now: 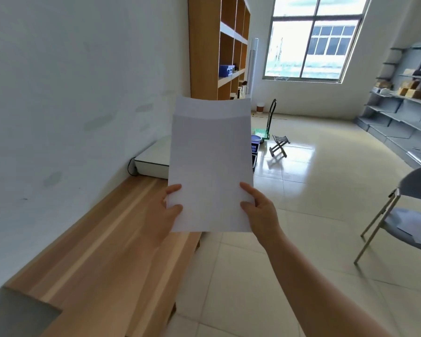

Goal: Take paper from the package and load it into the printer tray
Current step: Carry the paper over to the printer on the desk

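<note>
A stack of white paper (210, 164) is held upright in front of me, its sheets slightly offset at the top. My left hand (164, 210) grips its lower left edge, and my right hand (259, 209) grips its lower right edge. Behind the paper, a white printer (152, 159) sits on the far end of a long wooden desk (102, 259) against the wall; the paper hides the printer's right part. No paper package can be seen.
A wooden bookshelf (219, 47) stands past the desk. A grey folding chair (399, 215) is at the right. On the tiled floor further off are a small folding stool (280, 144), a hand cart (269, 122) and grey shelving (404, 103).
</note>
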